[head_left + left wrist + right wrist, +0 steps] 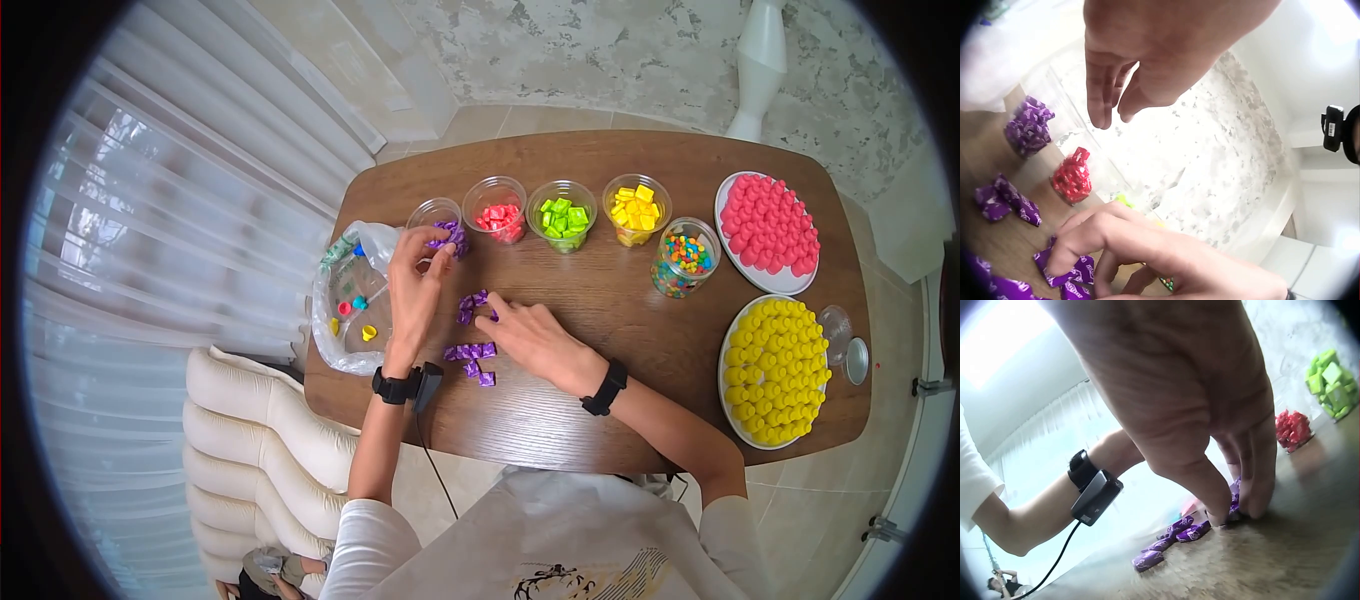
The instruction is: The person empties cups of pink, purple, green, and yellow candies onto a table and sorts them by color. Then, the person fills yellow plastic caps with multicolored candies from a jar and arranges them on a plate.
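My left hand [415, 285] is raised beside the cup of purple candies [450, 238]. In the left wrist view, the fingers of this hand [1141, 56] point down with a gap to the thumb and nothing between them. Over the wooden table, my right hand [540, 340] has its fingertips at a small purple candy [493, 314]. The right wrist view has its thumb and fingers [1254, 500] down on the table around purple wrapping, partly hidden. More wrapped purple candies [470, 352] lie in small groups near it, some touching.
Cups of red [500, 220], green [565, 218] and yellow candies [635, 210] stand along the back. Right of them are a jar of colourful sweets [686, 255] and plates of pink [770, 225] and yellow pieces [775, 370]. A plastic bag [330, 345] lies at the left.
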A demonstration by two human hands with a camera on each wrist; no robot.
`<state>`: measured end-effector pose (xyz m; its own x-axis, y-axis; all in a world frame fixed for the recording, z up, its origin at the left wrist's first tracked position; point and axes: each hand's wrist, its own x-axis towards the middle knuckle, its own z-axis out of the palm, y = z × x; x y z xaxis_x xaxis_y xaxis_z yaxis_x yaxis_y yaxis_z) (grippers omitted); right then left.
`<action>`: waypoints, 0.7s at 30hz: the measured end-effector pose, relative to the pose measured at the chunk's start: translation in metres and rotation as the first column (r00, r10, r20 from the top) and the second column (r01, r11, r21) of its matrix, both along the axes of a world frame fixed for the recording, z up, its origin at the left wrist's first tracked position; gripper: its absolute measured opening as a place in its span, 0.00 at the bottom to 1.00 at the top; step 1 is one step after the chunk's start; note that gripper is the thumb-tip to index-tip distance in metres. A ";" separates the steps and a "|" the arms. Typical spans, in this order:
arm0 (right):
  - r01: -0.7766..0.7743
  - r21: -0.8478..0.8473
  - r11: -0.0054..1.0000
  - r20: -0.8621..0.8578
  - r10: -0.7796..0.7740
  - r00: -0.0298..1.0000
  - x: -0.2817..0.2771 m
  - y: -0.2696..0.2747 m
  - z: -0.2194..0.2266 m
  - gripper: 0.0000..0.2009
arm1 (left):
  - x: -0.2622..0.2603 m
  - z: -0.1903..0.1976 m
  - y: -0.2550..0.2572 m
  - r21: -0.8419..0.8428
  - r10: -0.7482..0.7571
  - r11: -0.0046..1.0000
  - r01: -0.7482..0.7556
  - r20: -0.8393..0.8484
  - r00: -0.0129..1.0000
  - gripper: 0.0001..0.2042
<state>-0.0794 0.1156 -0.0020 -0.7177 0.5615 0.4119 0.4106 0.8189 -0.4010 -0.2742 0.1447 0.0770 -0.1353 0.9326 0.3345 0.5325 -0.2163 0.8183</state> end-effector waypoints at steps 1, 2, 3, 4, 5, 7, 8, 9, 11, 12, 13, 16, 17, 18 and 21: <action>0.020 0.001 1.000 0.028 -0.020 0.999 0.001 0.002 0.000 0.19 | 0.000 0.000 -0.001 -0.014 0.005 1.000 -0.005 -0.005 1.000 0.08; 0.040 0.002 0.999 0.057 -0.040 0.998 0.002 0.004 0.000 0.20 | 0.000 -0.001 -0.001 -0.014 0.004 1.000 -0.004 -0.005 1.000 0.08; 0.040 0.002 0.999 0.058 -0.040 0.998 0.002 0.005 0.000 0.20 | 0.000 -0.003 -0.002 -0.028 -0.010 1.000 0.010 0.001 1.000 0.07; 0.054 0.008 0.999 0.062 -0.054 0.997 0.002 0.007 0.001 0.21 | -0.001 -0.004 -0.002 -0.043 -0.023 0.999 0.024 0.007 1.000 0.07; 0.066 0.015 0.998 0.067 -0.067 0.995 0.002 0.008 0.002 0.21 | -0.001 -0.006 -0.002 -0.043 -0.022 0.999 0.023 0.008 1.000 0.07; 0.084 -0.010 0.996 0.103 -0.083 0.991 0.003 0.011 0.008 0.21 | 0.000 -0.008 -0.002 -0.073 -0.038 0.997 0.040 0.022 0.999 0.06; 0.104 -0.033 0.994 0.136 -0.099 0.986 0.003 0.013 0.012 0.22 | 0.001 -0.008 -0.003 -0.073 -0.037 0.997 0.038 0.023 0.999 0.06; 0.103 -0.033 0.994 0.137 -0.097 0.986 0.004 0.015 0.011 0.22 | 0.002 -0.007 -0.004 -0.080 -0.046 0.996 0.048 0.025 0.999 0.06; 0.112 -0.033 0.993 0.090 -0.108 0.990 0.005 0.018 0.009 0.20 | 0.004 -0.007 -0.005 -0.087 -0.056 0.995 0.058 0.027 0.998 0.06; 0.113 -0.033 0.993 0.089 -0.109 0.990 0.005 0.019 0.008 0.20 | 0.005 -0.007 -0.005 -0.092 -0.062 0.994 0.064 0.018 0.998 0.05; 0.118 -0.037 0.992 0.082 -0.115 0.990 0.006 0.019 0.009 0.19 | 0.005 -0.008 -0.005 -0.097 -0.070 0.993 0.070 0.010 0.998 0.05; 0.137 -0.046 0.990 0.090 -0.132 0.987 0.006 0.021 0.012 0.17 | 0.005 -0.010 -0.005 -0.108 -0.086 0.990 0.086 0.005 0.996 0.05; 0.148 -0.052 0.988 0.104 -0.142 0.984 0.006 0.021 0.013 0.16 | 0.006 -0.010 -0.005 -0.108 -0.087 0.990 0.087 0.006 0.996 0.05; 0.148 -0.053 0.988 0.105 -0.142 0.984 0.006 0.021 0.013 0.16 | 0.007 -0.010 -0.005 -0.118 -0.088 0.989 0.088 0.006 0.996 0.05; 0.159 -0.047 0.986 0.087 -0.155 0.984 0.005 0.023 0.011 0.14 | 0.005 -0.015 -0.004 -0.152 -0.116 0.982 0.116 0.007 0.993 0.05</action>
<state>-0.0740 0.1386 0.0088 -0.6494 0.6892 0.3213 0.5658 0.7203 -0.4014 -0.2689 0.1408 0.0619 -0.0224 0.9819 0.1883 0.5129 -0.1504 0.8452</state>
